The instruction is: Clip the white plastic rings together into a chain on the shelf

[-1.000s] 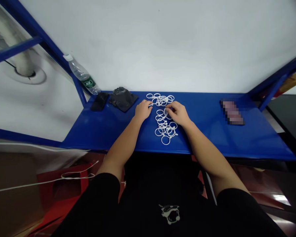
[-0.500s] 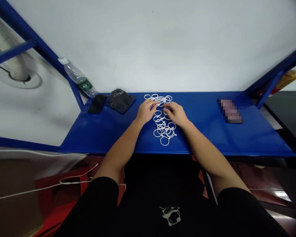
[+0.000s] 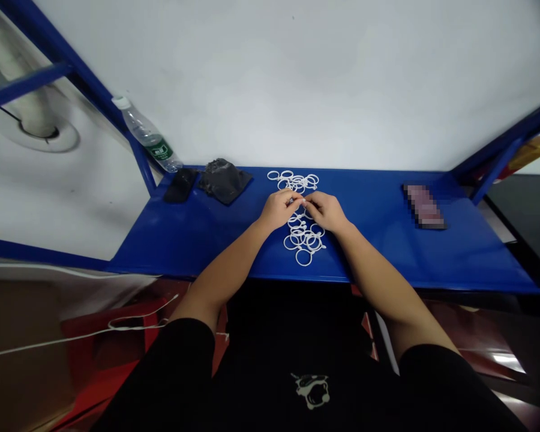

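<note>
My left hand and my right hand meet fingertip to fingertip above the table. Thumb and fingers of both are pinched on a small white piece, which looks like part of a white plastic ring; the fingers cover most of it. Beyond my hands lies a heap of white rings, thin loops with small knobs. Closer to me, more white rings overlap in a loose pile, partly hidden by my hands at its far end.
On the blue table, a black phone and a dark pouch lie to the left. A plastic bottle leans at the back left corner. At the right rests a pixelated flat object. Blue frame posts flank both sides.
My hands have come together and slightly nearer to me, from apart beside the far rings to touching at the fingertips. My right hand's fingers have closed. The view has shifted a little.
</note>
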Motion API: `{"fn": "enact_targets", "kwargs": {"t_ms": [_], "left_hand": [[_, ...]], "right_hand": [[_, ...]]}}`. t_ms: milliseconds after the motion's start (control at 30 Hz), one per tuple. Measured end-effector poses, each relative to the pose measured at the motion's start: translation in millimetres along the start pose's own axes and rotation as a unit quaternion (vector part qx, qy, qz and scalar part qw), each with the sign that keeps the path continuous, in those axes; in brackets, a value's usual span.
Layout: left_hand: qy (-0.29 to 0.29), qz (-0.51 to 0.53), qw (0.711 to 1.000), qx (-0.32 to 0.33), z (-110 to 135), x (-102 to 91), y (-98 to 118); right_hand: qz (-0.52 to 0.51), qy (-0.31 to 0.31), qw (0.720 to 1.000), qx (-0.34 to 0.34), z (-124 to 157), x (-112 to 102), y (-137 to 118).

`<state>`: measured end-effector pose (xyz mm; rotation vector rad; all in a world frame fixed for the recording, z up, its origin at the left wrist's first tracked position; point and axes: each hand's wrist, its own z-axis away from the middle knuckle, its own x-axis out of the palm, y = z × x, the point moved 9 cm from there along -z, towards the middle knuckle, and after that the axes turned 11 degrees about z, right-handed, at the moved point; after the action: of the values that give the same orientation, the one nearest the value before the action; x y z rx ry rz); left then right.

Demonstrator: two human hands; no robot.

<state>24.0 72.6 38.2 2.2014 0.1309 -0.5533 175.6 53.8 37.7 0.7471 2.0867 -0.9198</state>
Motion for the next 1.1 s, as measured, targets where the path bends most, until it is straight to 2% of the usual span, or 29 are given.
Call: {"fn": "enact_targets", "kwargs": {"t_ms": [167,367,533,767,867,967,1033,1100], "left_hand": [[0.006,0.014,1.000,-0.017,-1,1.6,-7],[-0.004,0.010,1.000,-0.005,0,3.7,-5],[-0.011,0.027,0.999,-0.020,-1,3.6,-8],[-0.020,0.002,1.000,-0.002,-2,3.0,-1],[-0.012,-0.048,0.999,0.021,-3,-0.8,3],[-0.027,-0.095,0.995,-0.003,-4,-1.3,-1],[-0.077,-0.103,0.991,-0.027,-2,6.9,-5],[-0.145,-0.095,0.984,-0.036,3,20.9,-4]], "right_hand": [[0.006,0.007,1.000,0.000,0,0,4],[0.011,0.002,1.000,-0.018,1,-1,0],[0.013,-0.006,0.999,-0.031,2,-1,-1],[0.000,0.001,1.000,-0.023,0,1,0],[0.007,0.010,1.000,-0.005,-3,-2,14],[0.050,0.051,0.995,0.067,-4,-11,49],[0.085,0.054,0.988,0.116,-2,-11,74],[0.116,0.024,0.983,0.142,0,-2,91]]}}
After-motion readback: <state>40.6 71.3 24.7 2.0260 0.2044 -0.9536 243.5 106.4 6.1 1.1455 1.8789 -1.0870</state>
